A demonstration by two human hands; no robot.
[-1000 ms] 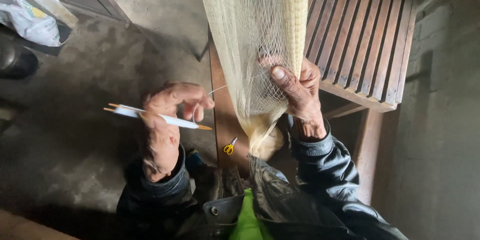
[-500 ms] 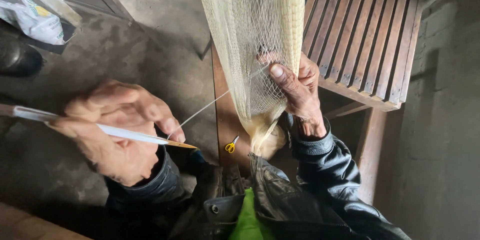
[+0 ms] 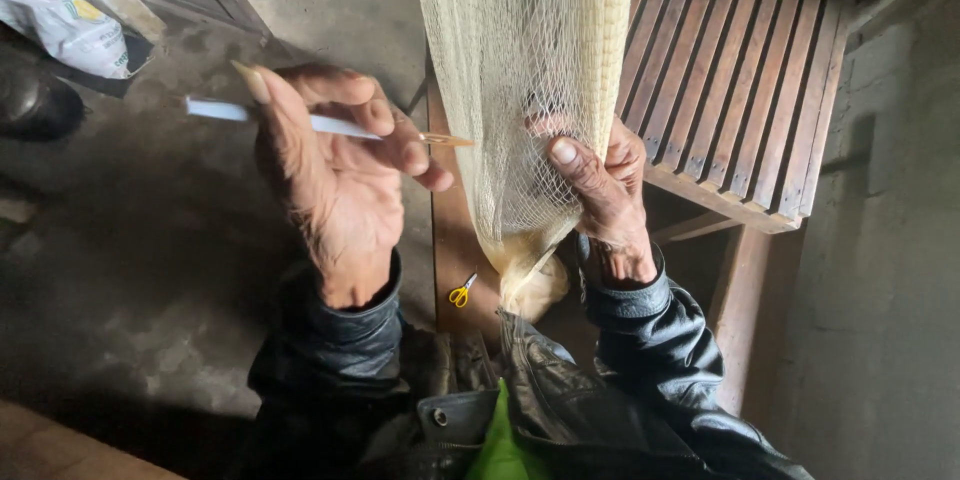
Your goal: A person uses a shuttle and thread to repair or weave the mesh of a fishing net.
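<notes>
Only one package in view: a white plastic sack (image 3: 62, 28) at the far upper left, lying crumpled on the dark concrete floor (image 3: 150, 270) beside a grey frame. Soft, bulging shape, mostly white, with a small yellow and blue printed patch. No signs or screens.

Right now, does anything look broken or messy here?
Nothing looks broken. The pale yellow mesh net hangs bunched in the right hand, while the left hand holds a thin white netting needle. Only small yellow-handled scissors lie loose on the brown wooden plank below.
</notes>
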